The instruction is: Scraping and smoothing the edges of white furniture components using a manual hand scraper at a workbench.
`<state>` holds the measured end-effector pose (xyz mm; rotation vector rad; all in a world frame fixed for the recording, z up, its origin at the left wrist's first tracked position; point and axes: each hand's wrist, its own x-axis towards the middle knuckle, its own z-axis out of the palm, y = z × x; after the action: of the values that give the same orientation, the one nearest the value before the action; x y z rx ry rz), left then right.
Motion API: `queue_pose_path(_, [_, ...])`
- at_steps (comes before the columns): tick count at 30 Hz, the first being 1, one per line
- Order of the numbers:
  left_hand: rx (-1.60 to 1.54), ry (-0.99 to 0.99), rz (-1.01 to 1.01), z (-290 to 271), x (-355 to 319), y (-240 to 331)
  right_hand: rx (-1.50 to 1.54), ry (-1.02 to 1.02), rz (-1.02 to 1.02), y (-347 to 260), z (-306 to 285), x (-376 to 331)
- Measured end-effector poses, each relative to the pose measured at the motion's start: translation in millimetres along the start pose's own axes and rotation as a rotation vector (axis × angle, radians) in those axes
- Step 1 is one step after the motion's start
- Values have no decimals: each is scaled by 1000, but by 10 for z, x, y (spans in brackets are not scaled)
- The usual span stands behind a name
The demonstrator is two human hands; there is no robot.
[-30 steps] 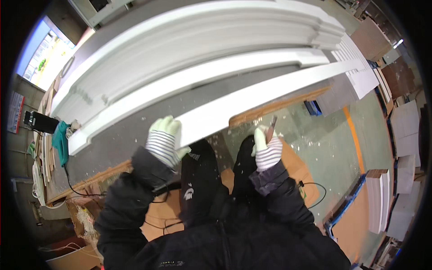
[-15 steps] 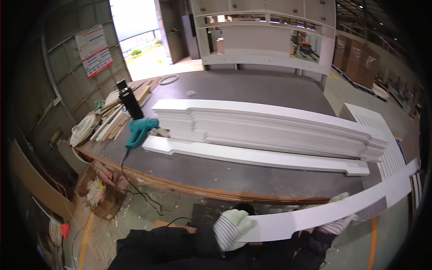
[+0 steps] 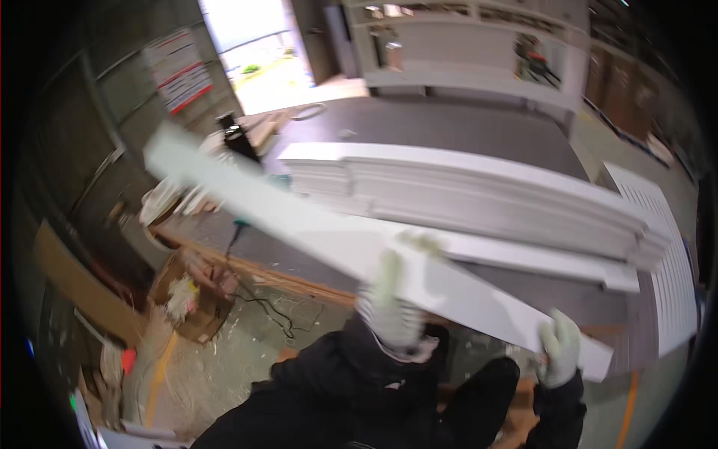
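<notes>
A long flat white board [image 3: 299, 224] slants across the view, its far left end raised and smeared by motion. Around its middle, my left hand [image 3: 393, 303] in a striped-cuff work glove is closed, fingers on its upper edge. My right hand [image 3: 559, 349], gloved too, grips the same board close to its lower right end. Behind it on the dark table lies a stack of white profiled boards [image 3: 479, 196], with a single white board [image 3: 523, 260] in front of the stack, partly hidden by the held one.
A black bottle [image 3: 238, 141] stands at the table's left, by wood scraps. The held board mostly covers a teal power tool there. On the floor are a cardboard box [image 3: 196, 307] of shavings and a cable [image 3: 277, 318]. White slatted panels [image 3: 666, 269] sit at right.
The held board has swung from low right to a slant across the table, its left end going up. My left hand moved to its middle, my right hand to its right end. The view shifted.
</notes>
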<state>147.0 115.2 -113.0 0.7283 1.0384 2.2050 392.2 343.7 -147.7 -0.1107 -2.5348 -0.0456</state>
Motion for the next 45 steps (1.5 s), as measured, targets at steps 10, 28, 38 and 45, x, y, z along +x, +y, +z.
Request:
queue_pose_path(10, [-444,524,-523,-1090,221,-786,-90,-158,206,247,922,47])
queue_pose_path(28, [1689,-722,567,-528,613,-1147,555,207,968,189,692,-294])
queue_pose_path(38, [1739,-786,504,-897,459,-865,174,167,1275,1025,428,-1122])
queue_pose_path(45, [1734,-853,531,-849,482,-818,-84,220,1512,2008,369,-1451])
